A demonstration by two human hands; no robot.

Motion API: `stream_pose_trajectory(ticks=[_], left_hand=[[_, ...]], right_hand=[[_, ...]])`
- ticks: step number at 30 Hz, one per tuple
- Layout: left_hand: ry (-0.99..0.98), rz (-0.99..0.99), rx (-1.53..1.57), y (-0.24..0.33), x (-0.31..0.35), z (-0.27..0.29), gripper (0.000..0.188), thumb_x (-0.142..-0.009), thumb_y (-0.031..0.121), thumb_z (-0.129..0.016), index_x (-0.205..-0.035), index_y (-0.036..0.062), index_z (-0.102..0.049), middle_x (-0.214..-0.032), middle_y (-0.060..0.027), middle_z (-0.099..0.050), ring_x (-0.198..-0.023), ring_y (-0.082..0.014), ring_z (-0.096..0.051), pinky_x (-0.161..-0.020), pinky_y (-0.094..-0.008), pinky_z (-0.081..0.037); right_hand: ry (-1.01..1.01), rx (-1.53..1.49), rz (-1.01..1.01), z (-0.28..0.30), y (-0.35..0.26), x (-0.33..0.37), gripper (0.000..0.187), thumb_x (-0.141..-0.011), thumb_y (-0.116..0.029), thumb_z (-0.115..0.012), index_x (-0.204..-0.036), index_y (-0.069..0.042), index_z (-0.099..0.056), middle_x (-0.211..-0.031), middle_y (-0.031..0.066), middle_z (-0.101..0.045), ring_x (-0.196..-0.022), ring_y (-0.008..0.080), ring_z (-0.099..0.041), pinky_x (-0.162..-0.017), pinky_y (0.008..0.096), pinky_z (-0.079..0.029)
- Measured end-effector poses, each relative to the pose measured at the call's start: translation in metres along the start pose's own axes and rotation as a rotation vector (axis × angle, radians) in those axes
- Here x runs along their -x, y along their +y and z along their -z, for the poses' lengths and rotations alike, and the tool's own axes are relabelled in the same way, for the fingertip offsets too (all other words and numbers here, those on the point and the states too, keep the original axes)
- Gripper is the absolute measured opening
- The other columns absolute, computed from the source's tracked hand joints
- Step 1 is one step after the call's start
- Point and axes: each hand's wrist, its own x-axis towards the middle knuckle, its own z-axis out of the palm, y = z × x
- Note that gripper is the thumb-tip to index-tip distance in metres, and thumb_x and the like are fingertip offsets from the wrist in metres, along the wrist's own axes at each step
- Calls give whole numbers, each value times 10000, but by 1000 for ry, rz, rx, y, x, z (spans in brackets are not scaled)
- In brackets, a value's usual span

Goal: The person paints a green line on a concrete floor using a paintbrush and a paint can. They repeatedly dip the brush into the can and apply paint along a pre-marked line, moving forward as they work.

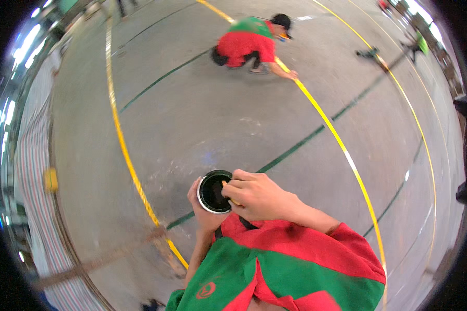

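Note:
In front of my chest is a round paint can [203, 204] with a pale rim, with dark green or black paint [215, 193] inside. My left hand [206, 216] wraps around its left and near side. Over the can's right edge, my right hand [259, 196] is closed on a thin wood-coloured handle [224, 184]. Its lower end is hidden in the can and behind my fingers, so I cannot tell whether it is a brush or a stick.
Yellow lines [120, 136] and dark green lines [296, 147] cross the grey floor. Ahead, a person in red and green [248, 44] crouches, one hand at a yellow line. Striped sheeting [33, 171] runs along the left, beside a yellow box [51, 180]. Another person [417, 44] is far right.

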Motion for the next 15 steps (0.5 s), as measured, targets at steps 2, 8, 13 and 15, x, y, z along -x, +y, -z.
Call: stream_pose_trajectory(ticks=[2, 8, 13, 15], left_hand=[[-109, -46, -69, -16, -46, -23, 1197, -601, 281, -1006, -1536, 57, -293, -1497, -175, -437, -1389, -337, -470, -1168, -488, -381], [-320, -393, -44, -66, -201, -97, 1151, -659, 340, -971, -1544, 63, -288, -1525, -183, -414, -1415, -366, -421, -1182, -489, -363], [-556, -504, 175, -76, -321, -143, 1167, -610, 308, -999, -1525, 34, -329, -1463, -192, -501, -1358, -416, -464, -1153, -533, -377], [-678, -551, 155, -81, -353, -166, 1172, -612, 334, -997, -1528, 46, -325, -1491, -188, -485, -1371, -404, -468, -1170, -526, -375]], right_hand=[[46, 92, -60, 8, 33, -12, 170, -773, -96, -719, -904, -40, -626, -892, 91, -681, -928, 281, -622, -774, 403, -564], [245, 261, -326, 27, 115, -65, 142, -778, -78, -704, -889, -40, -624, -900, 83, -690, -929, 271, -610, -779, 392, -562], [436, 210, -594, 65, 156, -101, 160, -803, -77, -714, -942, -48, -641, -896, 89, -679, -924, 276, -620, -790, 385, -559], [575, 169, -663, 83, 160, -102, 236, -788, -50, -773, -995, -56, -661, -898, 96, -686, -853, 288, -632, -739, 396, -562]])
